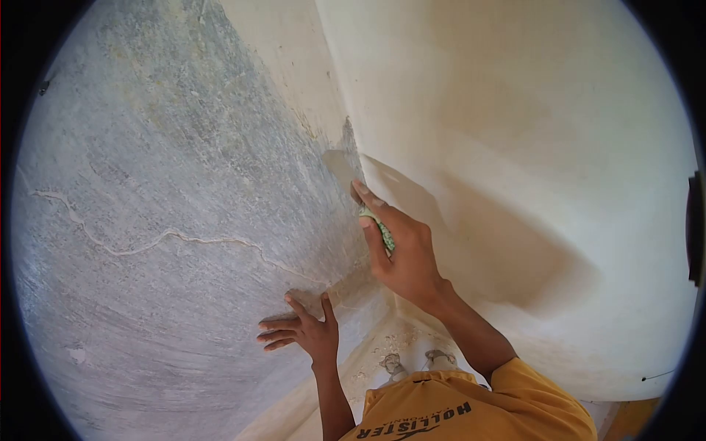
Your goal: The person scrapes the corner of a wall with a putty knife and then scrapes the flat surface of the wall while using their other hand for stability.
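My right hand grips a putty knife with a green handle. Its wide blade lies flat against the grey wall close to the inside corner. A patch of pale filler sits under the blade. My left hand rests lower down, fingers spread and palm pressed flat on the same grey wall. A long filled crack runs across the wall to the left of both hands.
A cream wall meets the grey one at the corner and carries my arm's shadow. Below, a splattered floor strip and my shoes show. A dark fitting sits at the far right edge.
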The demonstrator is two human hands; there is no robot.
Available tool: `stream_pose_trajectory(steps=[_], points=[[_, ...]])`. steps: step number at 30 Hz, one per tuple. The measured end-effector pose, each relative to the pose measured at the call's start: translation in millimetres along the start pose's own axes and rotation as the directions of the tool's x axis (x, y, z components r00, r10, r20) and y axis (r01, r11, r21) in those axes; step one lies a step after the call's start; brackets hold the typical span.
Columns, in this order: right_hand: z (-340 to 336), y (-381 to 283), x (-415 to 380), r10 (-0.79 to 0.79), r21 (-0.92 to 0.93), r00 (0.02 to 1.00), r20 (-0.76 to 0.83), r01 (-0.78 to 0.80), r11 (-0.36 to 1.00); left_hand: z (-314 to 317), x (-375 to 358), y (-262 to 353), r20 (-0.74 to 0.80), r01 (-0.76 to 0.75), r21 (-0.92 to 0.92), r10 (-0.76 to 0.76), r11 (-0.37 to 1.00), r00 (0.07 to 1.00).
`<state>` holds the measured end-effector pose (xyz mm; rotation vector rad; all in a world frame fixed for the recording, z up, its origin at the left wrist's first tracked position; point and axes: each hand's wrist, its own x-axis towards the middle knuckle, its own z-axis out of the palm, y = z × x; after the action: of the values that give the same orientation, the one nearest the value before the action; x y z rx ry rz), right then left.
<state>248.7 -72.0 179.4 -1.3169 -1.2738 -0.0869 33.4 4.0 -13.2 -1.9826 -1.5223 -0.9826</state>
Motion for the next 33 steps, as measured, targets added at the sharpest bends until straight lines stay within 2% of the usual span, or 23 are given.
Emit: stream_pose_trajectory(steps=[5, 7, 9, 14, 17, 23, 28, 33], points=[[-13.3, -1.4, -2.4, 0.059, -0.031, 0.993, 0.106, -0.056, 0.998, 0.3, -0.8, 0.5, -0.025, 0.001, 0.003, -0.001, 1.0, 1.0], [-10.2, 1.0, -3.1, 0.02, -0.04, 0.996, 0.085, -0.016, 0.999, -0.4, -1.0, 0.7, -0.022, 0.001, 0.006, -0.001, 1.0, 1.0], [-1.7, 10.2, -4.9, -0.095, -0.035, 0.995, -0.005, 0.095, 0.995, -1.1, -0.4, 0.0, -0.022, -0.001, 0.009, 0.001, 1.0, 1.0], [-2.7, 18.3, -9.5, -0.088, -0.024, 0.996, 0.02, 0.088, 0.996, 0.4, -1.8, -0.4, -0.014, 0.007, 0.007, -0.007, 1.0, 1.0], [0.9, 20.3, -2.2, -0.137, -0.027, 0.99, -0.04, 0.136, 0.99, 3.1, -3.0, -2.5, 0.003, 0.026, -0.029, -0.026, 0.999, 1.0], [-3.5, 12.2, -11.3, 0.0, -0.071, 0.998, 0.058, 0.004, 0.997, 1.4, -2.6, -2.5, -0.005, -0.005, 0.03, 0.005, 1.0, 1.0], [-4.1, 10.6, 5.2, -0.079, -0.05, 0.997, -0.017, 0.078, 0.996, -0.5, -1.3, -0.5, -0.011, 0.0, 0.016, 0.0, 1.0, 1.0], [5.0, 21.2, -12.3, -0.121, -0.051, 0.993, -0.018, 0.119, 0.992, 0.2, 0.7, 1.1, -0.021, -0.004, -0.003, 0.004, 1.0, 1.0]])
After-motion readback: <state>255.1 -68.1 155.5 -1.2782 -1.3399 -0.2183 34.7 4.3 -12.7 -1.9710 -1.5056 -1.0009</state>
